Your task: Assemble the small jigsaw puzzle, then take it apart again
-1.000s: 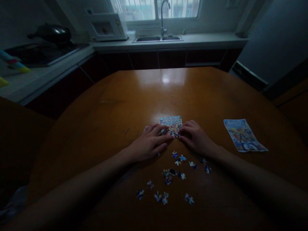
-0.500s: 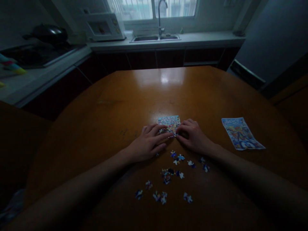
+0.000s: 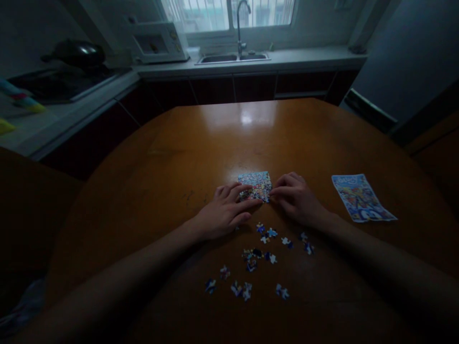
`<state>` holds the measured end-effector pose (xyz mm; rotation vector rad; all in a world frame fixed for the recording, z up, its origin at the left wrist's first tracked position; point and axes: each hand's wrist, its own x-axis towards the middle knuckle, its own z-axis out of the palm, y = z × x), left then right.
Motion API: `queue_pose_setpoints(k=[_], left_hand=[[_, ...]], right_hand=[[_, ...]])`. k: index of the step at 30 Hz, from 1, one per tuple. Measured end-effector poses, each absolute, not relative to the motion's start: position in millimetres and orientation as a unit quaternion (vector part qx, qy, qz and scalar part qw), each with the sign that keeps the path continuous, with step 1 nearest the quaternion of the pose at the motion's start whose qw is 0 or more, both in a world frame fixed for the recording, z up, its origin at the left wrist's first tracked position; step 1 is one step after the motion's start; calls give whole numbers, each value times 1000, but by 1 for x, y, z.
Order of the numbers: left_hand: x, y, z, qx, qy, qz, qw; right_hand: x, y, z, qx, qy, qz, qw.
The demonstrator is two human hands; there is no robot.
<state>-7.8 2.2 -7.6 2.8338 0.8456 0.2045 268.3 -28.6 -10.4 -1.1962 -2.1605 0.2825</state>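
Note:
A partly assembled jigsaw puzzle (image 3: pixel 258 179), pale blue at its far side and many-coloured nearer me, lies flat on the wooden table. My left hand (image 3: pixel 229 210) rests at its left and near side, fingers stretched out and spread, fingertips over the pieces. At the right edge of the puzzle is my right hand (image 3: pixel 296 198), its fingers curled and thumb and forefinger close together. Anything between those fingertips is too small to make out. Loose jigsaw pieces (image 3: pixel 271 232) lie scattered on my side of the hands, several of them in small clusters.
A creased colourful picture sheet (image 3: pixel 364 198) lies to the right on the table (image 3: pixel 172 157). Beyond the table, a counter carries a sink (image 3: pixel 219 59) and a microwave (image 3: pixel 159 43). A dark pan (image 3: pixel 81 52) stands on the stove at the left.
My right hand has shifted slightly right, drawing back from the puzzle's near right corner to its right edge. My left hand stays spread on the puzzle. The view has moved slightly.

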Motion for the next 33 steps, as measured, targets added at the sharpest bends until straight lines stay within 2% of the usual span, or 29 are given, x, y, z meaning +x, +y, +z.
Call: queue_pose_setpoints(k=[9,17,33], left_hand=[[-7,3,-8,949,289,77,100],[-8,3,-6,950,287,72,96],[-9,4,-11,955,280,66,73]], right_hand=[[264,-29,-15,-439,-849,103,277],[270,-25,-16,-479,-768,105,411],[265,-25,-20,-432,-836,110,321]])
